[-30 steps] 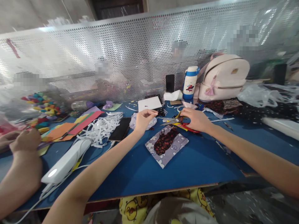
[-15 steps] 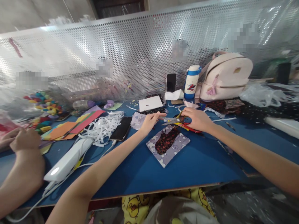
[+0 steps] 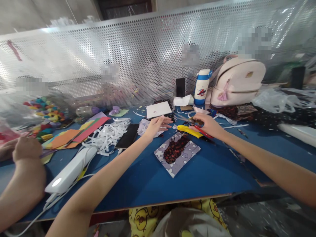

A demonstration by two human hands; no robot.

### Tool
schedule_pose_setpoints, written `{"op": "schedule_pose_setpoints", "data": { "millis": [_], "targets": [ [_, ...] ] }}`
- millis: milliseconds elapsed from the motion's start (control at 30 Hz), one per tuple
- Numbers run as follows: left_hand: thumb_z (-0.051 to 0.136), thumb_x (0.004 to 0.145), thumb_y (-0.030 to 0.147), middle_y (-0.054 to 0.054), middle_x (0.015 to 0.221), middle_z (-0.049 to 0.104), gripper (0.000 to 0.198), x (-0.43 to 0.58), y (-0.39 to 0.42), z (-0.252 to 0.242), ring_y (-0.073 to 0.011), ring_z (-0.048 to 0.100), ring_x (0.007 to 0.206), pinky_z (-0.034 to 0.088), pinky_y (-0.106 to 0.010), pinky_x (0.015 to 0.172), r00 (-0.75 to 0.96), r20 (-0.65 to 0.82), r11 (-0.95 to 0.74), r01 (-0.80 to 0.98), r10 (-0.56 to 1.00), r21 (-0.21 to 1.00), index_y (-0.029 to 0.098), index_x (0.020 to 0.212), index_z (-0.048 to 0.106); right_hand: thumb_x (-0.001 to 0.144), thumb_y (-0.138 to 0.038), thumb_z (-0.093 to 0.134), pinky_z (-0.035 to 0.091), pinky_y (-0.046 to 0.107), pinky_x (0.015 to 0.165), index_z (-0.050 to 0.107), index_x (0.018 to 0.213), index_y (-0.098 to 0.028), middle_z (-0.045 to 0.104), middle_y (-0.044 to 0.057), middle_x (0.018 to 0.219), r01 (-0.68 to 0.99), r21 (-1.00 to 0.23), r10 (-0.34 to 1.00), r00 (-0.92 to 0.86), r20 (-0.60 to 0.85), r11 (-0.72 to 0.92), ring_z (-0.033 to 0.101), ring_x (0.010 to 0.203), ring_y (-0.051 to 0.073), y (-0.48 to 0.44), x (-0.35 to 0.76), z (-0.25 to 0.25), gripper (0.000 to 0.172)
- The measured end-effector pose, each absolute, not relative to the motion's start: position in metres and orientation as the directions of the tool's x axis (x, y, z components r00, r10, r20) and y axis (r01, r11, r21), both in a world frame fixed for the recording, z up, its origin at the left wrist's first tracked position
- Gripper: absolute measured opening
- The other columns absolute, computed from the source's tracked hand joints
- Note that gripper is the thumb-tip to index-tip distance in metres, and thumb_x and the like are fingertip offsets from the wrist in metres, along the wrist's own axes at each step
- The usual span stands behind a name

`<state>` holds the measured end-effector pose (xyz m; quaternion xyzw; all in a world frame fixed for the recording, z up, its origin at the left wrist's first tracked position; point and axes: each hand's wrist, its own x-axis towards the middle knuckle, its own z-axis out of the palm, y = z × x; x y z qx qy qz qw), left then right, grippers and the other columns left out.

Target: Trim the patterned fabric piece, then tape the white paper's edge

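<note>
My right hand (image 3: 206, 125) is closed around a pair of scissors (image 3: 182, 118), whose blades point left above the blue table. Just below it lie a yellow-handled tool (image 3: 189, 131) and a red handle (image 3: 203, 131); I cannot tell what the red one belongs to. To the left, my left hand (image 3: 156, 127) has its fingers stretched out and appears to hold nothing. Crumpled lilac cloth (image 3: 144, 127) sits beside that hand. Nearer me is a lilac star-patterned cloth square (image 3: 174, 171) with a dark red-flowered cloth piece (image 3: 175, 148) on top.
A white pad (image 3: 158, 109), a bottle (image 3: 201, 87) and a pale backpack (image 3: 238, 82) stand toward the perforated metal panel. Left are a phone (image 3: 127, 136), white strips (image 3: 108, 135), a white power strip (image 3: 71, 169) and coloured sheets (image 3: 65, 136). Another person's arm (image 3: 26, 184) rests at far left.
The scissor blades have moved up and away from the yellow-handled tool, which now shows more fully. My left fingers have drawn back slightly left and spread.
</note>
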<state>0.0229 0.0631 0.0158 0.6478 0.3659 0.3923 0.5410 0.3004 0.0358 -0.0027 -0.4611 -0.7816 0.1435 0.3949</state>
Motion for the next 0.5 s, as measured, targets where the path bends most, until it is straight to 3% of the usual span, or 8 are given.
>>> {"op": "schedule_pose_setpoints", "data": {
  "millis": [133,300,500],
  "targets": [
    [0.056,0.091,0.067,-0.017,0.131,0.067,0.057,0.024,0.052,0.028,-0.0319,0.068,0.115,0.054,-0.046,0.096,0.527,-0.003,-0.03,0.054,0.85,0.998,0.018,0.115,0.068,0.084,-0.067,0.061,0.04,0.031,0.058,0.055,0.079,-0.023,0.052,0.001,0.071,0.401,-0.782,0.879,-0.22,0.423,0.477,0.049,0.062,0.017,0.038,0.301,0.0,0.045],
    [0.062,0.088,0.066,-0.016,0.144,0.058,0.054,0.024,0.048,0.038,-0.034,0.057,0.13,0.048,-0.049,0.103,0.59,-0.096,0.076,0.059,0.802,0.995,0.021,0.119,0.067,0.096,-0.072,0.018,0.046,0.032,0.053,0.045,0.078,-0.024,0.046,0.0,0.061,0.082,-0.955,0.875,-0.429,0.225,0.285,0.048,0.053,0.016,0.025,0.298,0.013,0.058],
    [0.067,0.083,0.066,-0.018,0.142,0.058,0.057,0.021,0.051,0.036,-0.0356,0.055,0.131,0.047,-0.051,0.102,0.595,-0.169,0.147,0.087,0.786,0.985,0.02,0.116,0.068,0.094,-0.075,0.026,0.052,0.032,0.053,0.054,0.079,-0.018,0.052,0.001,0.065,0.005,-0.998,0.712,-0.701,0.036,0.056,0.049,0.05,0.014,0.016,0.296,0.003,0.065]
  ]
}}
